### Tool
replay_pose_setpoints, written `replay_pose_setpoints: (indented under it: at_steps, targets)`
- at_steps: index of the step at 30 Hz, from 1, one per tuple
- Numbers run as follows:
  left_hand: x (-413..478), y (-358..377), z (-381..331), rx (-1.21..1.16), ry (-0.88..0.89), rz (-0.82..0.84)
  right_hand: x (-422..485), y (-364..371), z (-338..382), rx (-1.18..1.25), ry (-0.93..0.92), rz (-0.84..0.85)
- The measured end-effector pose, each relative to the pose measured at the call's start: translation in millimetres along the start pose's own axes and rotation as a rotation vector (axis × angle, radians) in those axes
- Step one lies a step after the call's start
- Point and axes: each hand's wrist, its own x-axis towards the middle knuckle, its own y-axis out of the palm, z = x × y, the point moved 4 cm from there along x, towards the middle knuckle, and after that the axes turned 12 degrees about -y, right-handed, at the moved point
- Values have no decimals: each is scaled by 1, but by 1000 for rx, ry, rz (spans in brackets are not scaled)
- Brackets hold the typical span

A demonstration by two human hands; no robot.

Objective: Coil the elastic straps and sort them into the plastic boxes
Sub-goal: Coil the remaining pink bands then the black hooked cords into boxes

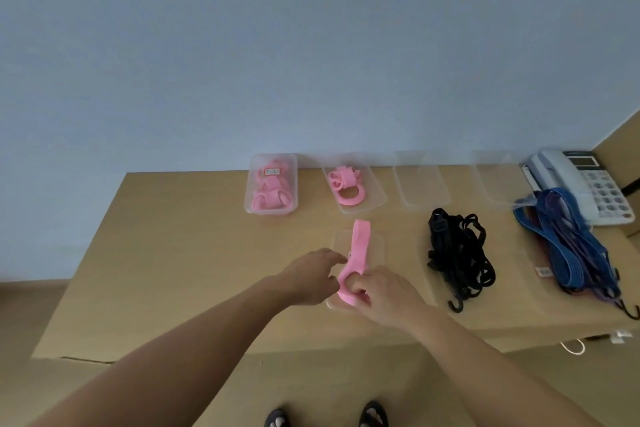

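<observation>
Near the table [180, 253] centre: pink elastic strap [360, 246] pinched in fingers of left hand [311, 276] and right hand [382, 295], over a clear plastic tray [378, 243]. Farther left, plastic box [250, 184] with coiled pink straps; right, black straps [457, 253].

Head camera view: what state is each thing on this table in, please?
Pink strap: partly coiled, tail straight.
Left hand: pinching the strap.
Right hand: holding the strap's loop.
Leftmost box: seems lidded, pink coils inside.
Second box: open, pink coils inside.
Third box: open, empty.
Fourth box: open, empty.
Black straps: loose heap, uncoiled.
Blue straps: loose heap, uncoiled.
Telephone: handset on cradle.
</observation>
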Motion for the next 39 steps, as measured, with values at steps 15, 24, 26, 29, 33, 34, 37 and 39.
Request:
replay_pose_setpoints:
  at_steps: [15,24,26,29,33,34,37,39]
  targets:
    - [-62,-160,-97,-541,207,-297,-11,-241,29,288,-40,-567]
    - [-96,-197,-122,-847,297,-88,-25,-293,55,428,-127,-738]
    - [-101,-200,-124,-899,295,-22,-25,-296,59,460,-151,-775]
    - [-105,-203,-124,-913,267,14,-26,-299,67,511,-191,-808]
    - [-110,-206,-124,-906,318,-4,-30,-300,74,563,-251,-818]
    - [-112,-207,-124,-910,340,-2,-30,-300,73,573,-247,-821]
    - [-117,-210,-125,-885,383,-37,-33,-301,71,659,-217,-790]
    - [-118,-211,-125,-837,394,-109,-34,-300,68,710,-171,-737]
